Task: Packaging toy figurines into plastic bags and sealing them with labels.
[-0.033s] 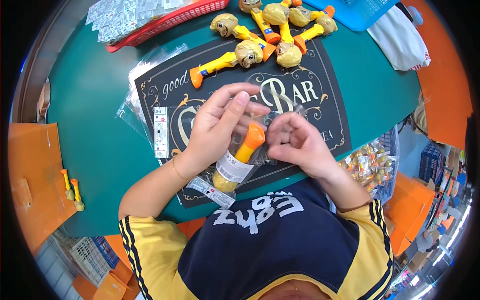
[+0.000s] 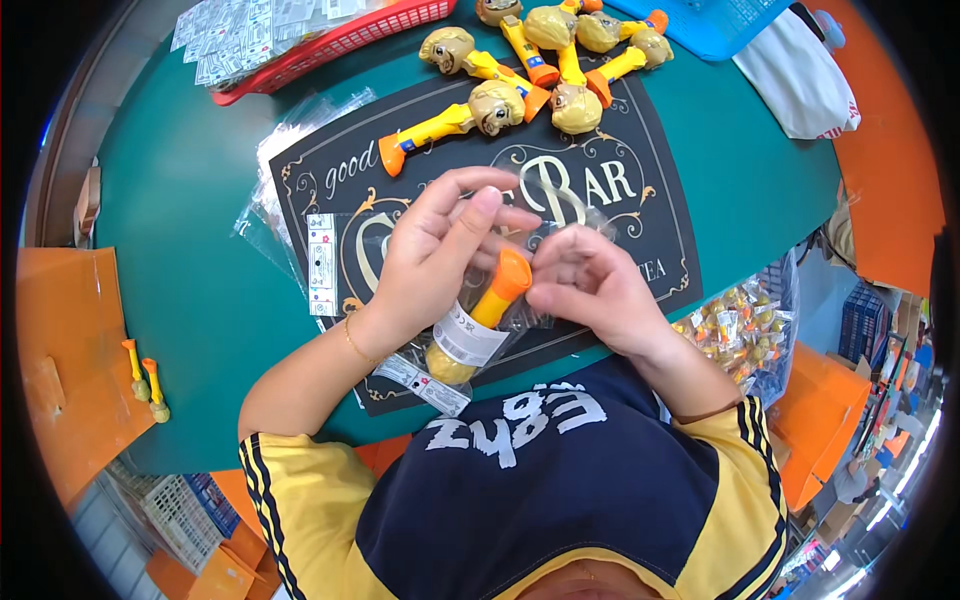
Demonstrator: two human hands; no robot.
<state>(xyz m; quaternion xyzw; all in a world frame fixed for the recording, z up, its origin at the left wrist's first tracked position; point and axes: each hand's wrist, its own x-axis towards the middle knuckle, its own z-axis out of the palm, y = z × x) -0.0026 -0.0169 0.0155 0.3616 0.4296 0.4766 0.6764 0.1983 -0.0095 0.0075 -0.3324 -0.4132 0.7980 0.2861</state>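
Note:
A yellow figure toy with an orange foot (image 2: 515,268) and a blond head lies in a clear plastic bag (image 2: 520,325), its foot pointing away from me. Round the toy's middle is a white printed label (image 2: 468,335). My left hand (image 2: 440,235) curls over the bag beside the foot, thumb and fingers closed on the film. On the other side, my right hand (image 2: 590,285) pinches the bag near its mouth, fingers bent. Loose film shows between the two hands. Printed paper strips in clear bags (image 2: 322,265) lie left of my left wrist and under the toy.
Several unbagged figure toys (image 2: 500,105) lie at the back of the dark printed mat (image 2: 660,220). A red basket (image 2: 345,45) holds printed bags; a blue basket (image 2: 700,30) stands back right. At right, a large bag of packed toys (image 2: 735,330). Two toys (image 2: 145,380) rest on an orange box at left.
My right hand has shifted slightly left, closer to the toy's orange foot, its thumb and fingers drawn more together. My left hand stays in nearly the same place.

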